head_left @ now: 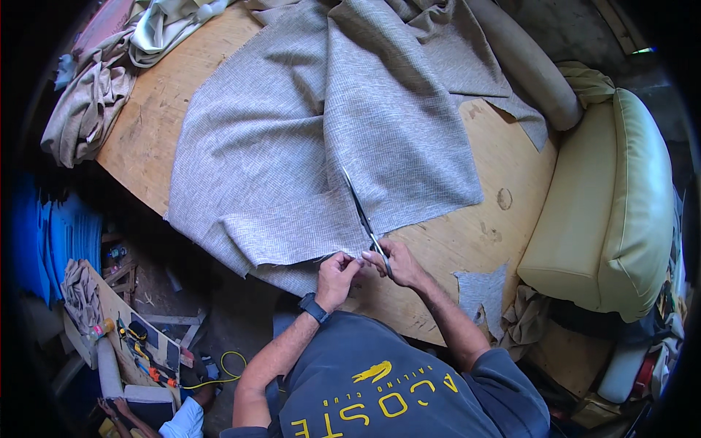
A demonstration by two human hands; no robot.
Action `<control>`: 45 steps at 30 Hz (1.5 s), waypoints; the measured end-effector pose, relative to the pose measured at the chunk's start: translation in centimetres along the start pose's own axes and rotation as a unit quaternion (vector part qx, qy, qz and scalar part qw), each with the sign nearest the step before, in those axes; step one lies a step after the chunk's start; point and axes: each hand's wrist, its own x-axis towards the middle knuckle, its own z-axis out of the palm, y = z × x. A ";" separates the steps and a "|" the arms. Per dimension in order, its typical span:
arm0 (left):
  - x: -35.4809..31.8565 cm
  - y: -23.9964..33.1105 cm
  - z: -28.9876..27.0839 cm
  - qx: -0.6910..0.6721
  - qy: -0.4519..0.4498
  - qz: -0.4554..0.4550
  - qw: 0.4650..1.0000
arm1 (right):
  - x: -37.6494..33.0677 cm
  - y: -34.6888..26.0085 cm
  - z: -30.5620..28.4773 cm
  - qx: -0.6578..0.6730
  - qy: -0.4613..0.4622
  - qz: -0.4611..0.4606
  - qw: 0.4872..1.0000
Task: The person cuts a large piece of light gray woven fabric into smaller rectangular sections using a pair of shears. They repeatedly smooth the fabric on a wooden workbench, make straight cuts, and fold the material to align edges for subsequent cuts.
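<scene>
A large sheet of grey woven fabric (270, 153) lies in folds over the wooden table (526, 197), and part of it hangs past the near edge. With closed fingers my left hand (336, 279) pinches the fabric's near edge. My right hand (396, 264) grips the handles of a pair of long scissors (359, 208). The blades point away from me and lie over the fabric, close beside my left fingertips. Whether cloth sits between the blades, I cannot tell.
A pale yellow-green cushion (606, 204) stands at the right end of the table, near a fabric roll (537, 66). Crumpled cloth (91, 109) lies at the far left. Below left, a board (142, 343) holds tools, and another person's hands (117, 412) show near it.
</scene>
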 end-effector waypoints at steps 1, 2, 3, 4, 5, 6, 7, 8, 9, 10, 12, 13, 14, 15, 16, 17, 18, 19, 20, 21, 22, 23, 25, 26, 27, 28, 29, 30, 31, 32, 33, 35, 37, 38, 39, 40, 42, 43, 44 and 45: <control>-0.1 -0.1 0.2 0.001 0.005 0.003 1.000 | 0.3 -0.6 -0.3 -0.001 -0.001 -0.012 1.000; 0.0 -0.1 0.4 0.002 0.010 0.006 1.000 | 0.6 -1.8 -0.7 -0.003 -0.002 -0.023 1.000; 0.0 -0.3 0.2 0.019 0.004 0.002 1.000 | 1.0 -2.5 -1.0 -0.004 -0.002 -0.035 0.999; 0.1 -0.7 0.0 0.037 -0.001 -0.001 0.999 | 1.8 -2.0 -1.1 -0.015 -0.009 -0.028 0.999; 0.3 -1.0 -0.2 0.053 -0.006 -0.004 0.999 | 2.5 -1.3 -1.1 -0.014 -0.006 -0.028 0.999; 0.3 -1.0 -0.2 0.050 -0.006 0.000 0.999 | 3.1 -0.6 -1.1 -0.014 -0.004 -0.028 0.999; 0.4 -1.1 -0.2 0.046 -0.007 0.004 0.999 | 3.4 -0.1 -1.1 -0.013 -0.002 -0.028 1.000; 0.4 -1.1 -0.3 0.042 -0.006 0.008 0.999 | 3.4 -0.3 -1.1 -0.007 -0.005 -0.022 1.000; 0.4 -1.3 -0.5 0.039 -0.005 0.006 0.999 | 3.3 -0.5 -1.1 -0.002 -0.009 -0.016 1.000; 0.4 -1.4 -0.6 0.036 -0.004 0.005 0.999 | 3.2 -0.7 -1.1 0.004 -0.011 -0.010 1.000; 0.4 -1.5 -0.7 0.039 -0.008 0.003 0.999 | 3.0 -0.8 -0.9 0.042 -0.013 -0.001 0.999; 0.4 -1.4 -0.7 0.046 -0.009 0.004 0.999 | 2.9 -0.8 -0.9 0.062 -0.014 0.003 0.998; 0.4 -1.3 -0.7 0.052 -0.011 0.004 0.999 | 2.8 -1.0 -1.0 0.064 -0.016 0.003 0.998; 0.4 -1.1 -0.7 0.048 -0.014 0.001 0.999 | 2.7 -1.4 -1.3 0.067 -0.018 0.004 0.998; 0.4 -0.8 -0.6 0.044 -0.017 -0.003 0.999 | 2.6 -1.5 -1.5 0.070 -0.020 0.004 0.997; 0.3 -0.5 -0.5 0.039 -0.020 -0.007 0.999 | 2.7 -1.5 -1.9 0.057 -0.025 0.005 0.998; 0.3 -0.1 -0.3 0.035 -0.028 -0.018 0.999 | 2.7 -1.5 -2.4 0.044 -0.030 0.005 0.999; 0.3 0.2 -0.2 0.030 -0.036 -0.029 0.998 | 2.7 -1.4 -2.9 0.031 -0.036 0.006 0.999; 0.3 0.5 0.0 0.026 -0.045 -0.039 0.998 | 2.6 -1.2 -3.3 0.024 -0.046 0.000 0.999; 0.5 0.9 -0.3 0.026 -0.088 -0.060 0.994 | 2.7 -0.9 -3.6 0.018 -0.056 -0.006 0.998; 0.6 1.4 -1.0 0.026 -0.131 -0.080 0.988 | 2.7 -0.6 -4.0 0.011 -0.066 -0.011 0.998; 0.8 2.2 -1.6 0.025 -0.175 -0.099 0.979 | 2.6 -0.5 -4.5 0.002 -0.076 -0.017 0.997; 0.9 6.5 -2.3 0.166 -0.126 -0.012 0.978 | 1.9 0.0 -5.9 0.000 -0.103 0.004 0.995; 1.5 8.1 -2.6 0.236 -0.061 0.052 0.969 | 1.8 0.7 -6.6 -0.003 -0.113 0.000 0.994; 3.1 8.7 -2.9 0.279 0.020 0.143 0.949 | 1.6 0.7 -7.2 -0.007 -0.125 -0.004 0.992; 4.5 8.9 -3.1 0.318 0.103 0.231 0.914 | 1.4 0.3 -8.2 -0.035 -0.129 0.005 0.991; 5.5 8.3 -3.1 0.383 0.137 0.247 0.879 | 1.5 -0.7 -9.3 -0.101 -0.136 -0.001 0.985; 6.8 6.9 -3.2 0.446 0.173 0.263 0.838 | 2.2 -1.7 -10.6 -0.169 -0.144 -0.009 0.975; 7.8 5.7 -3.3 0.505 0.208 0.274 0.791 | 2.9 -3.1 -11.8 -0.237 -0.151 -0.018 0.960; 8.3 4.8 -3.2 0.508 0.189 0.261 0.799 | 3.7 -4.8 -13.0 -0.294 -0.157 0.003 0.943; 8.4 4.4 -3.0 0.506 0.192 0.268 0.797 | 4.4 -6.2 -13.9 -0.354 -0.154 -0.012 0.922; 8.0 3.3 -2.5 0.504 0.201 0.277 0.793 | 6.0 -9.9 -15.1 -0.420 -0.187 0.014 0.888; 7.3 2.3 -1.6 0.483 0.188 0.289 0.805 | 7.7 -12.0 -16.0 -0.499 -0.200 -0.014 0.843; 6.9 2.1 -1.1 0.482 0.177 0.285 0.809 | 8.0 -13.4 -16.0 -0.526 -0.208 -0.003 0.824; 6.7 1.9 -0.7 0.480 0.168 0.281 0.814 | 8.5 -14.6 -15.8 -0.541 -0.212 -0.005 0.814; 6.8 1.8 -0.6 0.486 0.183 0.306 0.798 | 9.2 -15.3 -15.6 -0.558 -0.217 -0.011 0.800; 8.1 0.3 -1.4 0.499 0.183 0.344 0.774 | 9.9 -16.8 -15.5 -0.586 -0.223 -0.016 0.779; 8.8 -0.7 -1.7 0.506 0.183 0.363 0.761 | 10.2 -17.6 -15.3 -0.595 -0.227 -0.017 0.771; 8.1 0.8 -1.8 0.478 0.178 0.374 0.775 | 9.9 -18.1 -15.5 -0.603 -0.225 -0.012 0.766; 7.5 1.0 -2.1 0.443 0.173 0.369 0.798 | 10.3 -18.7 -15.1 -0.610 -0.234 -0.016 0.757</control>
